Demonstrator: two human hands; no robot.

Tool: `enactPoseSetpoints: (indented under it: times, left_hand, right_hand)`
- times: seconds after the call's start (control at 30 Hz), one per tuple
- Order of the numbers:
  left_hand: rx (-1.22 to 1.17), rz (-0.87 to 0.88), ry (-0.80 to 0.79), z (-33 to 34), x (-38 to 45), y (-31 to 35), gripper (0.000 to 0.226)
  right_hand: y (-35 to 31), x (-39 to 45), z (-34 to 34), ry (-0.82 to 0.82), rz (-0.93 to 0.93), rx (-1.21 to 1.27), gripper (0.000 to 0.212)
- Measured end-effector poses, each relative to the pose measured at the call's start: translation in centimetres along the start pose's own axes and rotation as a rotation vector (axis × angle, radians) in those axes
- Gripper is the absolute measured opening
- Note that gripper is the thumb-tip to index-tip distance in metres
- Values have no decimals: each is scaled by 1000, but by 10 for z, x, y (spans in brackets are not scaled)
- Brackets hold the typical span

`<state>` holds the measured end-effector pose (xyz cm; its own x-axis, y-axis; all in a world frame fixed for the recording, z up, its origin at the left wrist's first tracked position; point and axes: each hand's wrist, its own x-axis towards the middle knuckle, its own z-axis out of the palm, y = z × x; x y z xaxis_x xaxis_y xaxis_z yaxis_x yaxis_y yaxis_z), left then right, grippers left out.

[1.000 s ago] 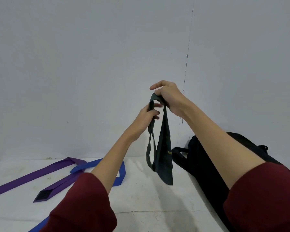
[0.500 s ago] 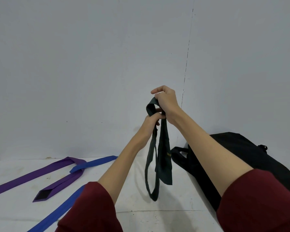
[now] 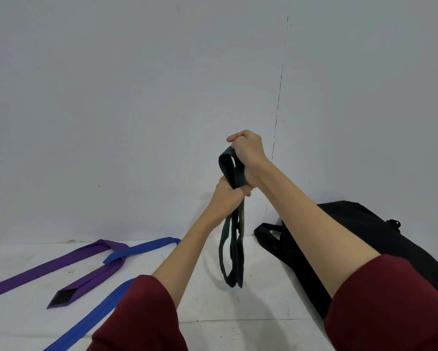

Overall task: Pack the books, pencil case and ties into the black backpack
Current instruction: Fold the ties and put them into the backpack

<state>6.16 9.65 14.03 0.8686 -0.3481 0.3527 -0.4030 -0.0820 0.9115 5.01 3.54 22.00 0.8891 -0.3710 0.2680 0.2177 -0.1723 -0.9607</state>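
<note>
Head view: both hands, the right hand [image 3: 247, 150] above the left hand [image 3: 229, 196], grip a folded dark tie [image 3: 232, 249] held over the surface [image 3: 205, 305]. The purple tie [image 3: 61, 262] and blue tie [image 3: 142, 249] lie unpacked, left of the black backpack [image 3: 364, 224]. Books and pencil case aren't visible.

sleeves [image 3: 142, 315]: dark red, loose, pushed up near elbows | forearms bare | hands: no rings or watch seen

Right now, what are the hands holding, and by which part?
Both hold the dark green tie: the right hand grips its folded top loop, the left hand grips the gathered strands just below; the rest hangs free.
</note>
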Motion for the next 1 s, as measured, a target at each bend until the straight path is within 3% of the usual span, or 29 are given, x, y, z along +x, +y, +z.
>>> enactPoseSetpoints:
  times: [0.17, 0.3, 0.37, 0.47, 0.57, 0.8, 1.0]
  left_hand:
    - [-211, -99, 10, 3, -1, 0, 25]
    - [-606, -241, -152, -12, -1, -1, 25]
    - [-586, -230, -254, -21, -1, 0, 25]
    - [-556, -232, -389, -25, -3, 4, 28]
    - [-537, -266, -470, -21, -6, 6, 25]
    - [-402, -191, -382, -16, -11, -14, 17]
    - [-262, -177, -52, -18, -14, -21, 9]
  right_hand:
    - [-2, 0, 3, 22, 94, 126, 30]
    - [-4, 0, -13, -105, -66, -38, 11]
    - [-1, 2, -25, -142, -149, -179, 23]
    - [6, 2, -37, -375, -64, -319, 46]
    - [14, 1, -36, -441, -76, -196, 39]
    - [1, -1, -29, -238, -190, -130, 34]
    - [-1, 0, -29, -206, -201, -103, 29]
